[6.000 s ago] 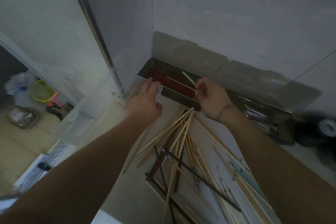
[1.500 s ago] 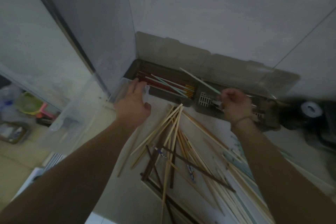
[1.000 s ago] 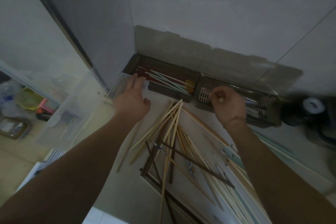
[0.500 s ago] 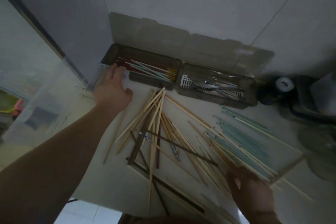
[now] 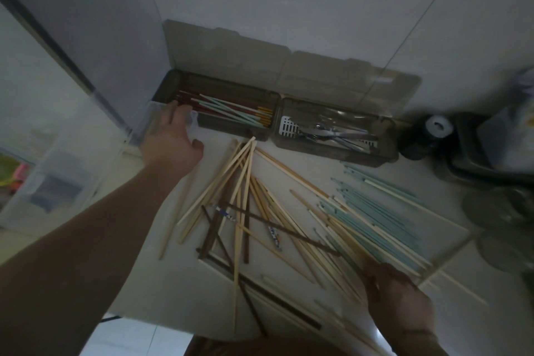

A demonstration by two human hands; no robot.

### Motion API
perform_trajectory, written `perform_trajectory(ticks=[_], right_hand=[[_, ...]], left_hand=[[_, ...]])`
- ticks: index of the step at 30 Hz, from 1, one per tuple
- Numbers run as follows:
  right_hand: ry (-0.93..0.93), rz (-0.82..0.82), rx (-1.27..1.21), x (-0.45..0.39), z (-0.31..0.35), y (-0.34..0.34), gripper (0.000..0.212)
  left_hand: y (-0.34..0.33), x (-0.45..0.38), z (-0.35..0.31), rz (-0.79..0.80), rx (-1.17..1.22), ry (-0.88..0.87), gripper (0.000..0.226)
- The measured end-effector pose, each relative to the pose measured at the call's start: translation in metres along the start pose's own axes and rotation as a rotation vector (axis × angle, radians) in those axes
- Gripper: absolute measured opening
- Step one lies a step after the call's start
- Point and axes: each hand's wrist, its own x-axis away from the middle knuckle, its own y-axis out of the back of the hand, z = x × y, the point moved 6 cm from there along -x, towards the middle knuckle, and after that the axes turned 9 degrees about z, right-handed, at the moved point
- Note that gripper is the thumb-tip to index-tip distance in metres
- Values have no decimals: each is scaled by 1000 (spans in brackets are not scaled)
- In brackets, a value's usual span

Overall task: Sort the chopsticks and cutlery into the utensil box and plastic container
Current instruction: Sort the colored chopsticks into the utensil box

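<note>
Left hand (image 5: 170, 143): rested on the rim of the clear plastic container (image 5: 69, 165) at the counter's (image 5: 303, 159) left edge, fingers straight.
Right hand (image 5: 400, 302): lay on the near ends of the green chopsticks (image 5: 375, 217); I could not tell whether its fingers gripped any.
Utensil box (image 5: 335, 150): stood open against the wall, chopsticks in its left compartment, metal cutlery (image 5: 332, 133) in its right.
Loose wooden chopsticks (image 5: 239, 182): lay crossed between the hands.
Dark round item (image 5: 430, 136): stood just right of the box.
</note>
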Motion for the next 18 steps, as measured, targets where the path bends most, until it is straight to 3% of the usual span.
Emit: perform_trajectory(ticks=[2,5,10,15,18], right_hand=[[-18,-16,31,2,2,3,3],[-14,38,121,0,6,2,22],[-58,126,189,-2,9,-1,29],[-98,123,213,-1,11,-5,28],[-99,65,203,1,13,-4,16]], left_hand=[[0,0,0,1,1,-4,66],[0,0,0,0,-3,1,66],[0,0,0,0,-10,6,65],[-1,-1,2,8,-12,11,66],[0,-1,1,6,-16,10,66]])
